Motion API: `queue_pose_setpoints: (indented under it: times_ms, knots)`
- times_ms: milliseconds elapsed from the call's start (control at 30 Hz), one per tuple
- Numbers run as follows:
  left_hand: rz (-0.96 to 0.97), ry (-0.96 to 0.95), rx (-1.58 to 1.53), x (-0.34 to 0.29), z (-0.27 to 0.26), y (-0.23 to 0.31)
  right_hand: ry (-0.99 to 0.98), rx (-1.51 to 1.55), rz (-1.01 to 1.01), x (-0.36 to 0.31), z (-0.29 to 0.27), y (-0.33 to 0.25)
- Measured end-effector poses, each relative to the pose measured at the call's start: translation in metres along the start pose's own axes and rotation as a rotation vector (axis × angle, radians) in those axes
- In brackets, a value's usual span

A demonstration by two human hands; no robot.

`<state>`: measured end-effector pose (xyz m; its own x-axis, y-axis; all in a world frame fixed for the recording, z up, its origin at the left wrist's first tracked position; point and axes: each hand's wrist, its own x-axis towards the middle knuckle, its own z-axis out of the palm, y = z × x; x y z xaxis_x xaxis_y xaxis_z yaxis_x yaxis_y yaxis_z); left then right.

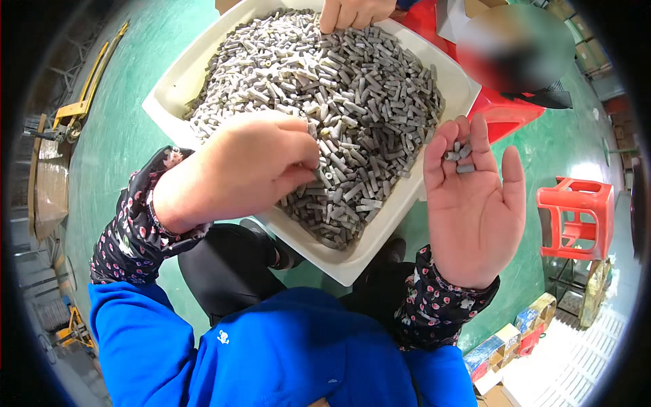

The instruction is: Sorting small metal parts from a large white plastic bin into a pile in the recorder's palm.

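A cream plastic tub [349,268] in front of me holds a heap of small grey hollow cylindrical pieces [325,88]. My left hand [244,166] reaches over its near left part, thumb and fingertips pinched together at the heap. What lies between those fingertips is hidden. To the right of the tub, my right hand [475,197] is turned palm up, with several grey cylindrical pieces [464,168] resting on its slightly bent fingers. Another person's hand [354,13] touches the heap at the far rim.
Across from me at the far right is another person, blurred [515,47], by a red plastic seat [502,115]. A red stool [576,217] stands on the green floor [122,88] to my right. Boxes [502,342] lie at the lower right; a yellow pallet jack [85,102] stands far left.
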<state>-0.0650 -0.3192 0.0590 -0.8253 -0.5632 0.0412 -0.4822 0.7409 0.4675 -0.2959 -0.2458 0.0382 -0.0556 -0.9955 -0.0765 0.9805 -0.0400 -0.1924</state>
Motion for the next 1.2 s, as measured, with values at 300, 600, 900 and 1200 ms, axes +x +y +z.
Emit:
queue_pose_setpoints:
  times_ms: [300,600,900,1200]
  knots:
    - [-0.054,0.096,0.035,-0.005,0.0,0.007,-0.123,0.077,0.021,0.0,-0.009,-0.003]
    - [0.25,-0.189,-0.026,0.015,0.012,0.021,-0.152,0.108,0.034,0.0,-0.005,0.002]
    - [0.048,-0.062,-0.152,0.017,0.01,0.02,-0.133,0.095,0.007,-0.001,-0.007,-0.002]
    - [0.162,-0.075,-0.059,0.024,0.015,0.021,-0.134,0.079,0.003,-0.001,-0.007,0.0]
